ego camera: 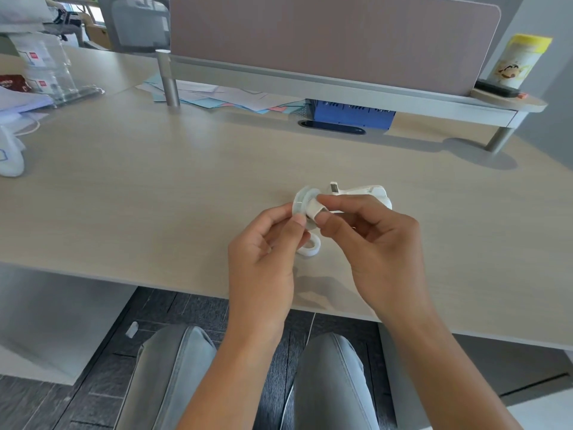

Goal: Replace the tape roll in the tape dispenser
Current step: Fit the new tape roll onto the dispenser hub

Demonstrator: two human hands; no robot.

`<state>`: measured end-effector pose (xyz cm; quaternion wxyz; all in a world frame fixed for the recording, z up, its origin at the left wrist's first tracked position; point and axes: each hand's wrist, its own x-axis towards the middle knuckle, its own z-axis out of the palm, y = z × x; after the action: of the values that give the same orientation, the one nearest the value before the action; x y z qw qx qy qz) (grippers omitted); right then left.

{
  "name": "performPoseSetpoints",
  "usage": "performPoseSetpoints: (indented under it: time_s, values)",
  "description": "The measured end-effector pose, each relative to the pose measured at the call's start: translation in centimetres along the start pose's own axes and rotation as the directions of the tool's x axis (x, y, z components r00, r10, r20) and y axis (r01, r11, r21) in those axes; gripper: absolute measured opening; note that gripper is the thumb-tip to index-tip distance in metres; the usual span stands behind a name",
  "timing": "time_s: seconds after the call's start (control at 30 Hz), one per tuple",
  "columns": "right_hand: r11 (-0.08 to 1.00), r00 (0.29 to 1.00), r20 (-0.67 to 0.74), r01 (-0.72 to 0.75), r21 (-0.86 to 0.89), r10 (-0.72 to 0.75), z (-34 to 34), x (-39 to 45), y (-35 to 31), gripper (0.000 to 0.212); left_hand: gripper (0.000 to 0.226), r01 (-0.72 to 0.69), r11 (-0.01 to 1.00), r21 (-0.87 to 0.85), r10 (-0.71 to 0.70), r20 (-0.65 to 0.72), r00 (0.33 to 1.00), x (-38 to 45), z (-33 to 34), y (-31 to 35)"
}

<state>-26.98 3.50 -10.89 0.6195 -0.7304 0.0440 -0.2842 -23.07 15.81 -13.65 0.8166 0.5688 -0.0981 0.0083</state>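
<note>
White spool (305, 202) pinched between left hand (263, 252) and right hand (372, 240) fingers above desk (155, 187).

The bench (155, 181) looks like pale wood laminate, smooth and matt, with a fine grain. The tape dispenser (369, 193) is white plastic with a slight gloss, and the spool (302, 201) in the fingers (299, 220) is translucent plastic. The tape roll (311, 247) looks milky and matt. The shelf post (169, 79) is brushed metal, the divider panel (310, 32) matt cloth
</note>
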Motion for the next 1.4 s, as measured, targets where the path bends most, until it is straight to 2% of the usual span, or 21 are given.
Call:
performPoseSetpoints:
  time_s: [0.13, 0.4, 0.6, 0.77, 0.93, 1.07, 1.17, 1.3, 1.37, 1.4]
  values:
    - [1.000, 1.000, 0.002, 0.023, -0.019, -0.023, 0.0, 0.0, -0.1, 0.024, 0.017, -0.019, 1.000, -0.003, 0.019, 0.009, 1.000, -0.1, 0.0, 0.1]
    - [1.000, 1.000, 0.019, -0.007, 0.022, 0.007, -0.3, 0.1, -0.2, 0.019, 0.015, -0.080, 0.996, 0.033, 0.079, 0.037, 0.996, -0.3, 0.2, 0.2]
    - [0.990, 0.995, -0.041, -0.088, 0.107, 0.093, -0.6, 0.0, -0.3, 0.017, 0.016, -0.085, 0.996, 0.034, 0.084, 0.031, 0.996, -0.4, 0.4, 0.2]
    - [0.991, 0.992, -0.074, -0.097, 0.096, 0.104, -0.6, -0.2, -0.5, 0.012, 0.016, -0.135, 0.986, 0.096, 0.133, 0.026, 0.991, -0.7, 0.5, 0.2]
    - [0.998, 0.998, -0.042, -0.033, 0.055, 0.035, -0.6, -0.1, -0.6, 0.019, 0.013, -0.178, 0.966, 0.189, 0.176, 0.029, 0.984, -0.8, 0.4, 0.6]
    - [0.998, 0.997, -0.047, 0.057, 0.008, -0.057, -0.7, -0.1, -0.4, 0.024, 0.012, -0.177, 0.964, 0.200, 0.173, 0.038, 0.984, -0.9, 0.5, 1.0]
    - [0.975, 0.984, -0.040, 0.167, -0.149, -0.175, -0.6, -0.3, 0.1, 0.024, 0.012, -0.151, 0.971, 0.183, 0.149, 0.026, 0.989, -0.9, 0.5, 1.0]
    - [0.869, 0.939, 0.011, 0.321, -0.377, -0.343, -0.6, -0.3, 0.9, 0.019, 0.012, -0.089, 0.987, 0.134, 0.088, 0.018, 0.996, -0.9, 0.3, 0.7]
    - [0.894, 0.948, -0.017, 0.292, -0.340, -0.317, -0.8, -0.3, 1.0, 0.019, 0.014, -0.072, 0.993, 0.098, 0.071, 0.017, 0.997, -0.9, 0.5, 0.7]
    - [0.948, 0.972, -0.055, 0.208, -0.242, -0.228, -0.8, -0.2, 0.9, 0.018, 0.014, -0.070, 0.994, 0.086, 0.068, 0.016, 0.998, -0.8, 0.6, 0.7]
